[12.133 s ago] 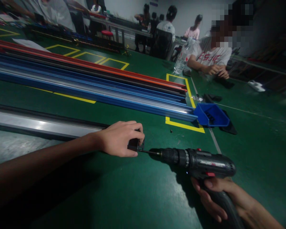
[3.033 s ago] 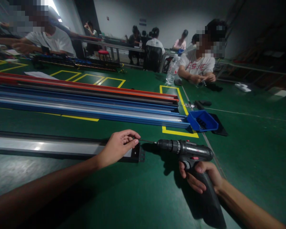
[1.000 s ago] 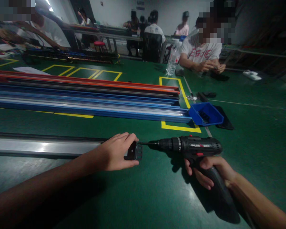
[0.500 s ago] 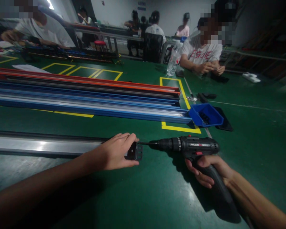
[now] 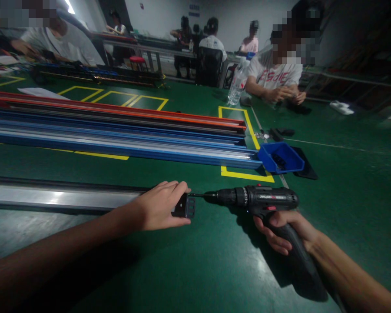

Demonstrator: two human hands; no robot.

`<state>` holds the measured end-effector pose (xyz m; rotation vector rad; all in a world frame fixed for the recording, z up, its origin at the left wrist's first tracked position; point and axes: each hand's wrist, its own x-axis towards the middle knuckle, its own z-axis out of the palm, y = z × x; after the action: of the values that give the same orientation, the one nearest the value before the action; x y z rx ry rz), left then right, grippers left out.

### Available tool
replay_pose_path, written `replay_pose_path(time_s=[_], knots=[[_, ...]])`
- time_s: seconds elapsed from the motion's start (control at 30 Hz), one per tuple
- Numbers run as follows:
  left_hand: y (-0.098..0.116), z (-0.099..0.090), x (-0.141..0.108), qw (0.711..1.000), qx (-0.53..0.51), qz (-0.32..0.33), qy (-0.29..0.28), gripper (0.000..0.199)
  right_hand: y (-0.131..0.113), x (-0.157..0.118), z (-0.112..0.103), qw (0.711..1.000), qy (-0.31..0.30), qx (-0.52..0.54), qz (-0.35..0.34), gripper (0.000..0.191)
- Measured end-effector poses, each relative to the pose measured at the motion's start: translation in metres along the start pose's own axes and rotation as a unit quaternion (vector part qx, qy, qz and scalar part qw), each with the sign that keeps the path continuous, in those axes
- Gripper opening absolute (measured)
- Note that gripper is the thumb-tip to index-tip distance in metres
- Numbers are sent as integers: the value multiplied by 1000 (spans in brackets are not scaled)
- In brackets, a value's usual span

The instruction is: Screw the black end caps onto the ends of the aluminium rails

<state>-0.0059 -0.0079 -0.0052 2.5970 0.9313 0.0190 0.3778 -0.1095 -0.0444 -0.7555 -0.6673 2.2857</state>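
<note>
**Drill (image 5: 273, 199) levelled at the rail's (image 5: 58, 195) end**

Your right hand (image 5: 282, 234) wraps the drill's grip. Its bit (image 5: 203, 195) points at the black end cap (image 5: 182, 206), which your left hand (image 5: 159, 208) pinches between thumb and fingers. Beyond both hands, the blue bin (image 5: 293, 157) holds small black parts (image 5: 278, 161). Farther, clear bottles (image 5: 237, 84) stand.

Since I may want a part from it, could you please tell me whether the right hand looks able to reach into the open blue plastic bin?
Probably not now: the right hand grips the black-and-red power drill. Otherwise, nothing visible blocks the bin.
</note>
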Motion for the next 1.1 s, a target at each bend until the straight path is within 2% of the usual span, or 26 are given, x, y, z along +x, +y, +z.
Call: replay_pose_path(time_s=[0.4,0.57,1.1], knots=[[1,-2,0,1000,-9,-7,-11,61,-2,0,3,1000,8,-9,2,26],[1,-4,-1,1000,-18,-9,-7,60,-2,3,5,1000,-8,-11,-6,28],[1,0,-1,1000,1,-1,2,55,2,-1,-7,999,-16,-31,-15,30]])
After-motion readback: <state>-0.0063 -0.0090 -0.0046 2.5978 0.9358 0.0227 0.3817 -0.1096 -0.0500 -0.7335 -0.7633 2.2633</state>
